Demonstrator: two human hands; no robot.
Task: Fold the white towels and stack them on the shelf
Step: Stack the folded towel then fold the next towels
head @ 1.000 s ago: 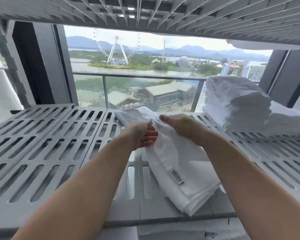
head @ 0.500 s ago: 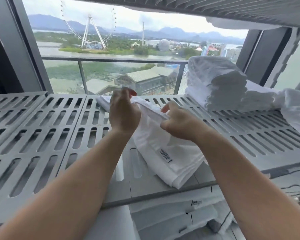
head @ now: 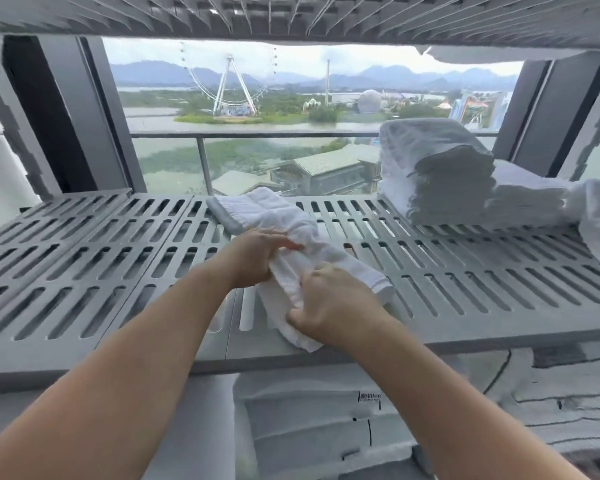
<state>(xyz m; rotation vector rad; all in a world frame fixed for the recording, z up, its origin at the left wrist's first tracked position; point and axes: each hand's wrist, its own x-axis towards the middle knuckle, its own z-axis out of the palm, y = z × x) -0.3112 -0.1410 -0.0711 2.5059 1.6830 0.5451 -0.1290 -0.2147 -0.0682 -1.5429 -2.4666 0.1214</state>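
Setting: grey slatted shelf (head: pixel 84 271) is standing before a window overlooking water and a ferris wheel.
Left fingers: left hand (head: pixel 253 258), at frame centre, is curling its fingers around the bunched middle of the white towel (head: pixel 278 213).
Right fingers: right hand (head: pixel 329 306), just lower right, is gripping the towel's near end.
Towel: is lying diagonally on the shelf, its far end reaching toward upper centre.
Stack: folded towels (head: pixel 440 174) are sitting at the shelf's right, well apart.
Below: more folded towels (head: pixel 309 420) are lying at bottom centre.

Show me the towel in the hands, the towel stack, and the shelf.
towel (head: pixel 257 206): head view, far end.
towel stack (head: pixel 440 181): head view, front side.
shelf (head: pixel 84 358): head view, front edge, left part.
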